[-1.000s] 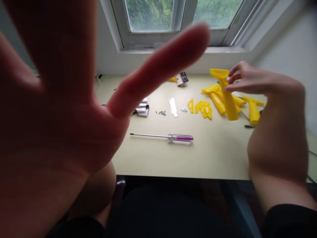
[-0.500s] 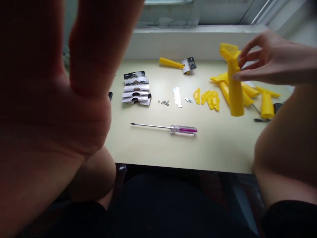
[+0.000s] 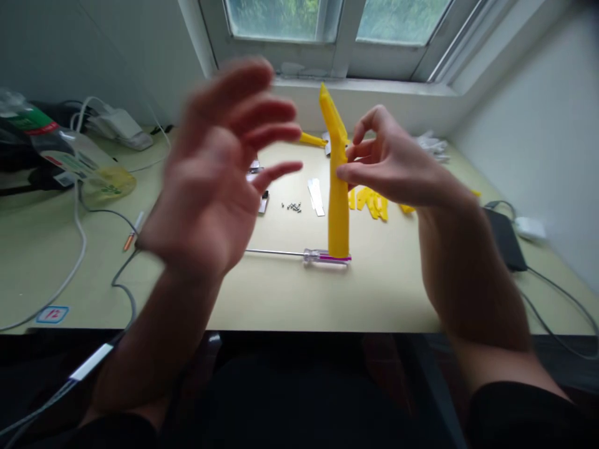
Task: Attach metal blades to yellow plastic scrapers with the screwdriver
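My right hand (image 3: 384,156) pinches a yellow plastic scraper handle (image 3: 339,206), holding it upright above the desk with its angled head on top. My left hand (image 3: 219,168) is raised to the left of it, blurred, with fingers apart and nothing in them. Behind and below the handle lies a screwdriver (image 3: 313,256) with a clear and purple grip, its tip hidden by my left hand. Small screws (image 3: 292,207), flat metal blades (image 3: 316,197) and yellow plastic pieces (image 3: 373,203) lie in a row on the desk.
Another yellow handle (image 3: 312,140) with a card lies at the back. To the left are a plastic bottle (image 3: 70,153), a white charger (image 3: 122,128), cables and an orange-tipped stick (image 3: 133,232). A black box (image 3: 504,240) with cables sits right, and a window (image 3: 285,22) is behind the desk.
My right hand has brought the yellow handle leftward and turned it. My left hand has moved away from the camera to above the desk. The view has tilted up.
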The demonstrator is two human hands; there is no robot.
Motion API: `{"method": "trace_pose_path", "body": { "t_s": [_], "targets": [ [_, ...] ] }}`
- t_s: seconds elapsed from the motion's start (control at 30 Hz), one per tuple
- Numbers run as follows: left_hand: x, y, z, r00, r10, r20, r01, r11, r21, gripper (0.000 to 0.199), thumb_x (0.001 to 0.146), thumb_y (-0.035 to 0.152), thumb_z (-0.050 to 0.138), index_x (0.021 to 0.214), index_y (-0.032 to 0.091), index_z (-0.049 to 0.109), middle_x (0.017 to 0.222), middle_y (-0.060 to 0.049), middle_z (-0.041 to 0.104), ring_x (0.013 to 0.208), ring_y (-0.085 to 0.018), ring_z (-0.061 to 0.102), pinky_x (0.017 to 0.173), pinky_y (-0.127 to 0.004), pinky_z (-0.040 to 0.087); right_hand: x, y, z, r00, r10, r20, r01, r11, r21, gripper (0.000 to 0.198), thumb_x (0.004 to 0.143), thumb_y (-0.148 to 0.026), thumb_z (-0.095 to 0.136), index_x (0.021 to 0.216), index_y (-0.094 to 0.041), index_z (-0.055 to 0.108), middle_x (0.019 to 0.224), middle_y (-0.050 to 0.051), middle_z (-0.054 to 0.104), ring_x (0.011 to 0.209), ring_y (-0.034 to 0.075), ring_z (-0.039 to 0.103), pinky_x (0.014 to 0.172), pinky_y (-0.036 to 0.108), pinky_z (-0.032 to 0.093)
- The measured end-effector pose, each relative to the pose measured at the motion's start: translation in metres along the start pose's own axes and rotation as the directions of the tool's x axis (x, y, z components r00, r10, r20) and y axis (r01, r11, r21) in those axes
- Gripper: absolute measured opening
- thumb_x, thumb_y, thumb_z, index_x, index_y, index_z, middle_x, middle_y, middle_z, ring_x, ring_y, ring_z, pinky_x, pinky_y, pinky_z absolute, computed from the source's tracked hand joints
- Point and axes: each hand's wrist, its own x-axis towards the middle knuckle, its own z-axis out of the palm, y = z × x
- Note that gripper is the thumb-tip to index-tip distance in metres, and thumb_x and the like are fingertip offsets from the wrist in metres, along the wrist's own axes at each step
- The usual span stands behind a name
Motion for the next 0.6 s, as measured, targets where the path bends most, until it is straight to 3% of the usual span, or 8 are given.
{"method": "trace_pose_path", "body": {
  "t_s": [0.07, 0.17, 0.27, 0.33, 0.4, 0.47, 0.53, 0.6],
  "targets": [
    [0.003, -0.027, 0.011, 0.987, -0.160, 0.007, 0.159, 0.984, 0.081, 0.039, 0.093, 0.033, 0.052, 0.131, 0.024, 0.049, 0.129, -0.008, 0.053, 0.117, -0.025, 0.053, 0.089, -0.038, 0.050, 0.006, 0.004, 0.019, 0.998, -0.036, -0.060, 0.038, 0.999, 0.032, 0.038, 0.080, -0.023, 0.072, 0.106, -0.022, 0.045, 0.078, -0.003, 0.058, 0.071, 0.015, 0.064, 0.054, 0.024, 0.051],
    [0.005, -0.063, 0.015, 0.887, -0.433, 0.161, 0.431, 0.901, 0.053, 0.046, 0.093, 0.042, 0.052, 0.134, 0.023, 0.042, 0.111, -0.011, 0.059, 0.089, -0.021, 0.064, 0.071, -0.034, 0.054, 0.013, 0.011, 0.036, 0.987, -0.085, -0.134, 0.089, 0.996, 0.019, 0.035, 0.082, -0.032, 0.069, 0.107, -0.024, 0.046, 0.079, -0.003, 0.059, 0.073, 0.014, 0.063, 0.059, 0.026, 0.051],
    [0.008, -0.078, 0.002, 0.838, -0.466, 0.284, 0.500, 0.864, -0.059, 0.040, 0.092, 0.042, 0.052, 0.124, 0.020, 0.045, 0.082, -0.003, 0.058, 0.060, -0.014, 0.059, 0.052, -0.027, 0.049, 0.019, 0.028, 0.026, 0.996, -0.072, -0.042, 0.071, 0.997, -0.038, 0.033, 0.084, -0.042, 0.064, 0.106, -0.023, 0.048, 0.081, 0.000, 0.064, 0.075, 0.015, 0.064, 0.064, 0.029, 0.052],
    [0.009, -0.081, -0.013, 0.823, -0.495, 0.279, 0.532, 0.843, -0.076, 0.032, 0.091, 0.038, 0.052, 0.117, 0.019, 0.047, 0.076, 0.000, 0.054, 0.052, -0.011, 0.054, 0.044, -0.023, 0.044, 0.022, 0.048, 0.004, 0.998, -0.005, 0.069, 0.015, 0.989, -0.150, 0.035, 0.084, -0.048, 0.061, 0.105, -0.022, 0.051, 0.087, 0.003, 0.067, 0.082, 0.019, 0.065, 0.070, 0.034, 0.053],
    [0.009, -0.084, -0.028, 0.814, -0.532, 0.235, 0.559, 0.827, -0.066, 0.027, 0.091, 0.035, 0.050, 0.112, 0.019, 0.048, 0.074, 0.001, 0.052, 0.048, -0.010, 0.050, 0.040, -0.021, 0.040, 0.023, 0.072, -0.022, 0.991, 0.111, 0.071, -0.071, 0.904, -0.421, 0.039, 0.077, -0.049, 0.067, 0.101, -0.020, 0.058, 0.100, 0.009, 0.068, 0.095, 0.025, 0.065, 0.080, 0.040, 0.053],
    [0.007, -0.089, -0.040, 0.808, -0.557, 0.193, 0.578, 0.813, -0.070, 0.023, 0.090, 0.034, 0.048, 0.108, 0.019, 0.048, 0.074, 0.001, 0.051, 0.045, -0.009, 0.048, 0.038, -0.021, 0.038, 0.022, 0.094, -0.042, 0.952, 0.291, 0.094, -0.158, 0.730, -0.665, 0.050, 0.069, -0.046, 0.072, 0.110, -0.020, 0.061, 0.116, 0.012, 0.065, 0.106, 0.031, 0.061, 0.089, 0.045, 0.050],
    [0.004, -0.095, -0.048, 0.806, -0.572, 0.153, 0.588, 0.804, -0.089, 0.022, 0.089, 0.035, 0.047, 0.104, 0.019, 0.049, 0.075, 0.001, 0.051, 0.043, -0.008, 0.047, 0.037, -0.021, 0.038, 0.022, 0.108, -0.050, 0.917, 0.387, 0.099, -0.178, 0.618, -0.766, 0.055, 0.070, -0.044, 0.070, 0.119, -0.021, 0.060, 0.124, 0.012, 0.062, 0.112, 0.032, 0.059, 0.094, 0.046, 0.047],
    [0.001, -0.100, -0.052, 0.815, -0.569, 0.110, 0.579, 0.807, -0.113, 0.021, 0.088, 0.036, 0.048, 0.101, 0.019, 0.049, 0.077, 0.001, 0.052, 0.043, -0.008, 0.048, 0.037, -0.022, 0.040, 0.023, 0.113, -0.042, 0.922, 0.375, 0.100, -0.163, 0.609, -0.777, 0.051, 0.075, -0.044, 0.065, 0.121, -0.021, 0.061, 0.124, 0.011, 0.063, 0.112, 0.030, 0.059, 0.095, 0.042, 0.047]
  ]
}}
